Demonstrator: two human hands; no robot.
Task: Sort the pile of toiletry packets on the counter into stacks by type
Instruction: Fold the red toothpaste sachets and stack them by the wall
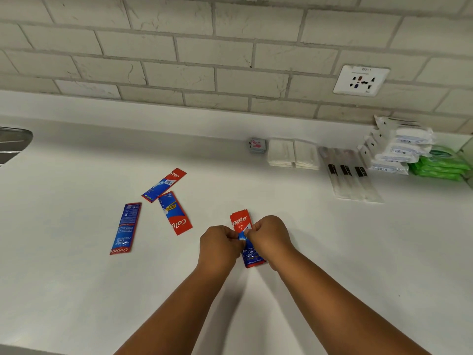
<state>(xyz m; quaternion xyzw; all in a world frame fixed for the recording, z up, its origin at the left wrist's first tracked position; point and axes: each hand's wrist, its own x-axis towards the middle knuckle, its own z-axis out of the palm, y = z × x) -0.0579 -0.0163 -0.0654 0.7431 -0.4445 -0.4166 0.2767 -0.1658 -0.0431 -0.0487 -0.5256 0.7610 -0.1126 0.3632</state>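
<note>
Hands together mid-counter: left hand (219, 245) & right hand (269, 238) both pinch one toothpaste packet (247, 239); three loose packets (175, 212) lie to the left. Best to square it flat, then stack the others on top w/ edges aligned.

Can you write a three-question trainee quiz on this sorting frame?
1. True or false: both hands grip one toothpaste packet.
2. How many toothpaste packets lie loose on the counter, left of the hands?
3. Which stack sits farthest right? A) green packs B) white napkins C) clear sleeves

Key: 1 true: left hand and right hand pinch it. 2 three. 3 A.
</note>
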